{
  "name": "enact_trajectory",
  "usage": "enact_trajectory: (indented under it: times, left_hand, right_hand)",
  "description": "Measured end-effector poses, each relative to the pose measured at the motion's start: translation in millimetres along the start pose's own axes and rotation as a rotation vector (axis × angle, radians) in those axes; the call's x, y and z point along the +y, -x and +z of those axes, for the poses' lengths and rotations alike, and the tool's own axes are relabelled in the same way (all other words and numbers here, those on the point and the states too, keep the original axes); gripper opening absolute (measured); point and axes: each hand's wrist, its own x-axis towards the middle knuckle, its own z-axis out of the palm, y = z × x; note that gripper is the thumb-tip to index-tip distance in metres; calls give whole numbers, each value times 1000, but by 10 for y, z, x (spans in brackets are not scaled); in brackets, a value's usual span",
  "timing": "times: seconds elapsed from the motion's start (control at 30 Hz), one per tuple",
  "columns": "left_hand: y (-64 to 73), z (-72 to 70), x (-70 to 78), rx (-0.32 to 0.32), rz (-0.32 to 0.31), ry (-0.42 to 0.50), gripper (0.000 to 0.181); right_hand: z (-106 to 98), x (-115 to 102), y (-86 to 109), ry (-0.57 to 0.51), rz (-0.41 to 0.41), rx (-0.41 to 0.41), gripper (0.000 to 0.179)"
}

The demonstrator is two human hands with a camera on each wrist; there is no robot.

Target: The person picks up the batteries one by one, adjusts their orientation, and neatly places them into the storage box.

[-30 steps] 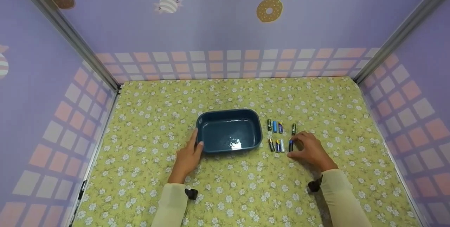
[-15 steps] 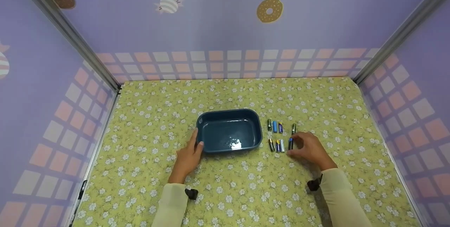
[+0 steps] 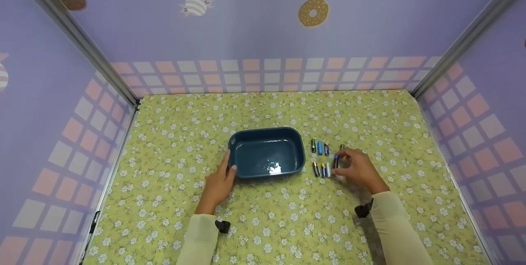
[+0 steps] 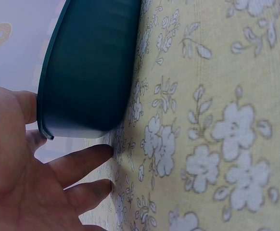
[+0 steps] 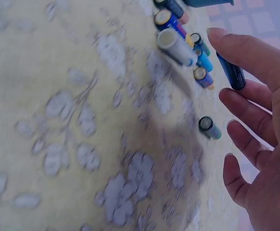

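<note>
A dark teal rectangular basin (image 3: 266, 174) sits mid-table. My left hand (image 3: 219, 183) touches its near left corner with thumb and forefinger; in the left wrist view the other fingers stretch toward the cloth below the rim. Between thumb and fingertips, my right hand (image 3: 358, 168) pinches a dark battery with a blue end (image 5: 232, 72), lifted off the cloth. To its left lies a front row: a black-and-gold battery (image 3: 316, 169), a blue-and-yellow battery (image 3: 324, 170) and a silvery-white battery (image 5: 176, 47). Farther back lies a light blue battery (image 3: 319, 148) between two darker ones. A dark green battery (image 5: 209, 127) lies apart, partly hidden in the head view.
A yellow flowered cloth (image 3: 176, 133) covers the table. Purple walls with a checked band (image 3: 283, 76) close off the back and both sides, with grey metal posts (image 3: 427, 67) at the corners.
My right hand has raised the blue-ended battery from the cloth and shifted slightly left and away from me. The left hand stays at the basin.
</note>
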Motion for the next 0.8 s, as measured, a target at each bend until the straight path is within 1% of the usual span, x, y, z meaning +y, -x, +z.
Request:
enact_trajectory:
  times: [0.13,0.33,0.57,0.8]
  left_hand:
    - [4,14,-6,8,-2,-11,64]
    - [-1,23,-10,8,-5,-15,64]
    - [6,5,-13,-1,18,-23,66]
    - [-1,2,-22,-4,19,-16,67]
  right_hand:
    - [10,-52,-56,-16,-13,-5,55]
    - [42,-147,-171,-31,-35,16,54]
    - [74,-293,-249,-56,-69,30,59]
    - [136,-362,-321,-103,-93,52,52]
